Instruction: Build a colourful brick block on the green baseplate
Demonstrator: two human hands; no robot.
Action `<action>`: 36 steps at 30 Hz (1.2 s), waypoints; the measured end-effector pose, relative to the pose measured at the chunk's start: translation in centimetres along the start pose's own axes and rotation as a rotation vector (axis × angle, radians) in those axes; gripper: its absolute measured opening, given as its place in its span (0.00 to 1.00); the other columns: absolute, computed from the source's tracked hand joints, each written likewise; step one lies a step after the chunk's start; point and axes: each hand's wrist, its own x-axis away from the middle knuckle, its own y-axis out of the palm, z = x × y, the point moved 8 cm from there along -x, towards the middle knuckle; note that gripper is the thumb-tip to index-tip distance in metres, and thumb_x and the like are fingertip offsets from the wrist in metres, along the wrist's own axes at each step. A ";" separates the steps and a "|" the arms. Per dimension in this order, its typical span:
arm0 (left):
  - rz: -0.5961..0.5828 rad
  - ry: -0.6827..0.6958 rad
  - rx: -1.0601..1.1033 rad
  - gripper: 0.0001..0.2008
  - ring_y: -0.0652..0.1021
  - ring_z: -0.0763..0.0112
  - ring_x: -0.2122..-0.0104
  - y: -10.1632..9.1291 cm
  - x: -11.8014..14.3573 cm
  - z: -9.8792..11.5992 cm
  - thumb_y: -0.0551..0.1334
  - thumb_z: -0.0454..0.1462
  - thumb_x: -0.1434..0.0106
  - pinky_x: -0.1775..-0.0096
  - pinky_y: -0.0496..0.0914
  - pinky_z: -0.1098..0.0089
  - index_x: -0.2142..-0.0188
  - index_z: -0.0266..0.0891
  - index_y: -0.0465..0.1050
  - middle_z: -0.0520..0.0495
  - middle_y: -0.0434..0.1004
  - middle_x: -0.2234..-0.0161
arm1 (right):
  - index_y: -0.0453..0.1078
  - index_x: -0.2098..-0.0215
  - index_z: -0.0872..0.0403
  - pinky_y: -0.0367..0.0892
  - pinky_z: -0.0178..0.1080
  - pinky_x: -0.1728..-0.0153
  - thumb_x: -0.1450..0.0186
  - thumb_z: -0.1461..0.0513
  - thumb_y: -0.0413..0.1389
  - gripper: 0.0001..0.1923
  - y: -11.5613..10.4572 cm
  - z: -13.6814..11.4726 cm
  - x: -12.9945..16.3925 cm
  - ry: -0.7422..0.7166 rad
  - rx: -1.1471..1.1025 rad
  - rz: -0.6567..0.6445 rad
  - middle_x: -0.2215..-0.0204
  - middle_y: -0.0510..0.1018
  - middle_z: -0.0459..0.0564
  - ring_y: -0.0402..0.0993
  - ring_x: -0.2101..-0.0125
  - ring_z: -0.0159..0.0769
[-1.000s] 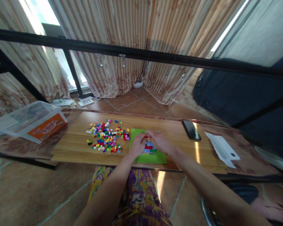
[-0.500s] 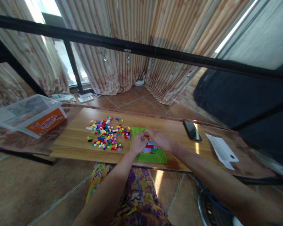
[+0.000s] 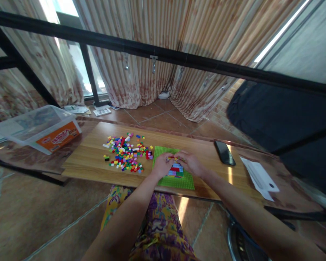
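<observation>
A green studded baseplate (image 3: 188, 181) lies on the wooden board with a small build of toy bricks (image 3: 176, 170) on it, showing red, blue, purple and green. My left hand (image 3: 163, 165) curls against the left and far side of this build, its fingers closed on bricks at the top. From the right, my right hand (image 3: 192, 164) meets it with bent fingertips closed on the same upper bricks. Small yellow and red pieces show between the fingers. The fingertips partly cover the build, so which single brick each one grips is hard to make out.
Many loose bricks (image 3: 127, 154) are spread left of the baseplate on the wooden board (image 3: 89, 159). A clear plastic box (image 3: 40, 127) with an orange label stands at far left. On the right lie a black phone (image 3: 224, 153) and a white sheet (image 3: 259, 177). A dark rail (image 3: 163, 54) crosses beyond.
The view has shifted slightly. My right hand has drawn back a little and its fingers are more bent, uncovering more of the build. My left hand stays at the bricks.
</observation>
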 end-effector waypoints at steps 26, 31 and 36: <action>0.004 0.064 -0.077 0.13 0.76 0.66 0.56 0.1 0.4 0.1 0.53 0.33 0.36 0.48 0.68 0.64 0.57 0.38 0.75 0.46 0.78 0.57 | 0.75 0.61 0.60 0.64 0.38 0.58 0.35 0.71 0.48 0.14 1.1 -4.2 -1.4 0.062 0.751 -0.349 0.64 0.77 0.58 0.71 0.60 0.40; 0.013 0.076 -0.074 0.12 0.76 0.66 0.56 0.2 0.3 0.0 0.54 0.33 0.37 0.48 0.69 0.63 0.58 0.39 0.75 0.46 0.79 0.57 | 0.76 0.63 0.60 0.62 0.39 0.57 0.37 0.71 0.47 0.15 1.5 -5.3 -1.8 0.054 0.817 -0.395 0.65 0.78 0.60 0.72 0.61 0.41; 0.023 0.100 -0.056 0.12 0.76 0.66 0.56 0.2 0.3 0.0 0.55 0.33 0.37 0.48 0.69 0.63 0.59 0.39 0.76 0.46 0.79 0.58 | 0.77 0.65 0.60 0.62 0.40 0.61 0.38 0.72 0.49 0.13 1.7 -5.6 -2.1 0.013 0.848 -0.391 0.67 0.78 0.60 0.72 0.62 0.42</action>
